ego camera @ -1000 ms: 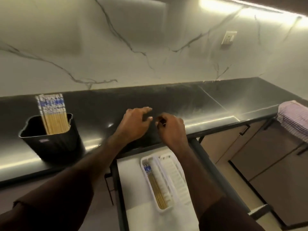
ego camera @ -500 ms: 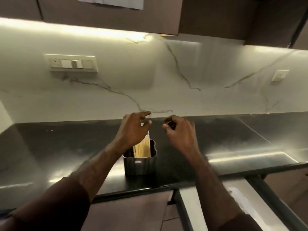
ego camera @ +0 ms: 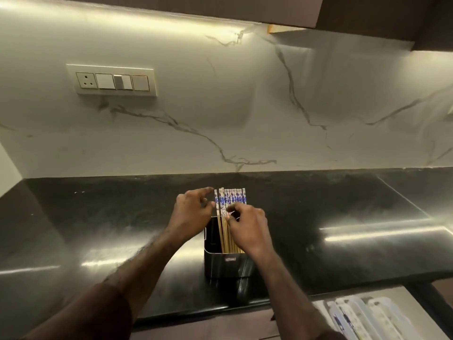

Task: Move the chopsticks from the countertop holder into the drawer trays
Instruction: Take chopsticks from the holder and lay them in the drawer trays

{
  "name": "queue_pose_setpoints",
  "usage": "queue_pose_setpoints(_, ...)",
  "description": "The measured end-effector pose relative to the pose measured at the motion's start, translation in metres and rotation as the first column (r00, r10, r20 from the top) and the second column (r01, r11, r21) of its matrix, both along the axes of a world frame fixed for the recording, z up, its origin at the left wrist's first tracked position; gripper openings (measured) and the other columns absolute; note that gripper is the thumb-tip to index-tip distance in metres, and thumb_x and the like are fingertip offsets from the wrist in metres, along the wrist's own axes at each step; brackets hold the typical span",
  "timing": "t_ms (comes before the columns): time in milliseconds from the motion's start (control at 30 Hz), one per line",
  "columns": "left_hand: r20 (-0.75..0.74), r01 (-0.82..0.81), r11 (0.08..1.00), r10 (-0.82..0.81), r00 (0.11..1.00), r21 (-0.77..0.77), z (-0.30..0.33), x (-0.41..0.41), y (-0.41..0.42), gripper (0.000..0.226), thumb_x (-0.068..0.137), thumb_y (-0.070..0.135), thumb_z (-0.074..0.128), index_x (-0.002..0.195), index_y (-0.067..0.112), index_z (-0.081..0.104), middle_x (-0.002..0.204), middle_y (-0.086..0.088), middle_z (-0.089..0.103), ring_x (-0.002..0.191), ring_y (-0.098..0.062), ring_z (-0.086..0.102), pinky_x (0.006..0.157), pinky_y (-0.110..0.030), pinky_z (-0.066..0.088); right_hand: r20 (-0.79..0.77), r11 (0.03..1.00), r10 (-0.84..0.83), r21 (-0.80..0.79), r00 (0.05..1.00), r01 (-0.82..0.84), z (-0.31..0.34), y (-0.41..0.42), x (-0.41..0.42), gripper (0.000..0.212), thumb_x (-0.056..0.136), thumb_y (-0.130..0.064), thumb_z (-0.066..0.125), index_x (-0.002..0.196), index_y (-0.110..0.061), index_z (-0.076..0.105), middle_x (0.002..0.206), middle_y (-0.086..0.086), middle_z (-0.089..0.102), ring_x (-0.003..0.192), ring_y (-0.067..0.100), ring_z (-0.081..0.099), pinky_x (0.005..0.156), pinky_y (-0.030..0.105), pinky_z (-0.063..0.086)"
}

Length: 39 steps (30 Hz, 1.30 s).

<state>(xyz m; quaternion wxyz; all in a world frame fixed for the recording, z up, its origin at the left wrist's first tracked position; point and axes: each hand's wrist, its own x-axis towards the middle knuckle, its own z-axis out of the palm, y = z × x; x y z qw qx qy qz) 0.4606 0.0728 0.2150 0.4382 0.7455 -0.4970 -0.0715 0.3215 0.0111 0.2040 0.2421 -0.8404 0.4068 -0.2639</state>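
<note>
A black holder (ego camera: 226,265) stands on the dark countertop (ego camera: 98,217), near its front edge. Several wooden chopsticks (ego camera: 229,200) with blue-and-white tops stand upright in it. My left hand (ego camera: 191,214) hovers just left of the chopstick tops, fingers spread, holding nothing. My right hand (ego camera: 247,228) is over the holder's right side, fingertips pinching at the chopsticks below the patterned tops. Ribbed white drawer trays (ego camera: 367,317) show at the bottom right; one holds chopsticks.
A marble backsplash rises behind the counter, with a switch and socket panel (ego camera: 111,81) at upper left. Dark wall cabinets (ego camera: 367,13) hang overhead. The open drawer (ego camera: 402,303) sits below the counter edge at the right.
The view has swung left from the drawer to the holder. Both hands have come down to the chopsticks, and the right fingers now touch them.
</note>
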Motion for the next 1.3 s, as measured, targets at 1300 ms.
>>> queue_pose_setpoints(1300, -0.600, 0.121, 0.978, -0.201, 0.775, -0.171, -0.001, 0.025, -0.047, 0.026, 0.075, -0.001, 0.075, 0.100, 0.007, 0.071, 0.090, -0.009, 0.076, 0.088, -0.022, 0.073, 0.080, -0.035, 0.058, 0.106, 0.996, -0.014, 0.094, 0.994, 0.004, -0.027, -0.032, 0.031, 0.017, 0.090, -0.033, 0.064, 0.101, -0.020, 0.068, 0.092, -0.003, 0.072, 0.079, 0.007, 0.065, 0.074, 0.025, 0.054)
